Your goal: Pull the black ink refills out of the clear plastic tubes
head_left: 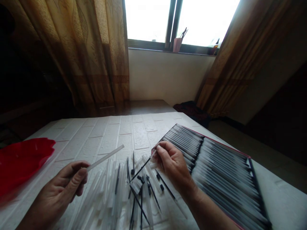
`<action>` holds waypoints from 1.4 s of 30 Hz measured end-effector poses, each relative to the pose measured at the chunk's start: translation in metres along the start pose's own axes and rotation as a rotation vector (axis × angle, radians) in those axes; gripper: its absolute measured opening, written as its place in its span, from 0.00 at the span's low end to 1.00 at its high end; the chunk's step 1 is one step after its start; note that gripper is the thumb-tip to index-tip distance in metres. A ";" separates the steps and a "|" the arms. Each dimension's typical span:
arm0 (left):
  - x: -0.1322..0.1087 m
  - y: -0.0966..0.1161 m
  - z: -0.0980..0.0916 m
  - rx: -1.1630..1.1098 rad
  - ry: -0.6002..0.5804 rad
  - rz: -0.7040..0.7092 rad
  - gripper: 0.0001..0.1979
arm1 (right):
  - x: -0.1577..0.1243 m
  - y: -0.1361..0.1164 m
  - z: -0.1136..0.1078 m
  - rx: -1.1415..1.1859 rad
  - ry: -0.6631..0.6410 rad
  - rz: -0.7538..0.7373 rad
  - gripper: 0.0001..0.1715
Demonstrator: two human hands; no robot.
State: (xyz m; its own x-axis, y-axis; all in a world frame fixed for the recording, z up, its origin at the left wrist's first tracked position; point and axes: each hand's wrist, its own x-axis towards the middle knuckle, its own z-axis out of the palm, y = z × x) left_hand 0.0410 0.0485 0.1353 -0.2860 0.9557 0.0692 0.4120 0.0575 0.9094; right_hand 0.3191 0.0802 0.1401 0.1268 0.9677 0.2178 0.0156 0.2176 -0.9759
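My left hand (64, 185) pinches one end of a translucent plastic pen barrel (105, 157), which points up and to the right. Between the thumb and fingers of my right hand (170, 159) is the clear upper end of a thin pen refill (143, 166). Its dark length slants down to the left over the pile. Below and between both hands lies a loose heap of translucent barrels (111, 195), with dark refills (151, 193) and small black caps (162, 187) scattered among them. The two held pieces are apart.
Right of the heap, an open flat box (260, 191) holds two columns of closely packed pens. A red scalloped bowl (24, 159) sits at the left. The table (134, 127) has a white brick-pattern cover. Behind are curtains (100, 57) and a pink cup (177, 44) on the windowsill.
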 end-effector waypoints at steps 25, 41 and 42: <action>-0.011 0.008 -0.008 -0.474 -0.105 -0.231 0.31 | -0.025 -0.004 0.014 -0.401 -0.468 -0.422 0.16; -0.024 0.011 0.002 -0.523 -0.186 -0.233 0.25 | -0.039 0.009 0.026 -0.555 -0.719 -0.580 0.12; -0.025 0.011 0.003 -0.515 -0.186 -0.217 0.25 | -0.040 0.010 0.027 -0.559 -0.721 -0.593 0.11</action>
State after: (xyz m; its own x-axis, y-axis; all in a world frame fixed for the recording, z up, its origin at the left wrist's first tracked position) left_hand 0.0547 0.0264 0.1422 -0.1407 0.9751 -0.1716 -0.1252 0.1544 0.9800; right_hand 0.2873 0.0469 0.1217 -0.6586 0.6146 0.4341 0.3551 0.7625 -0.5408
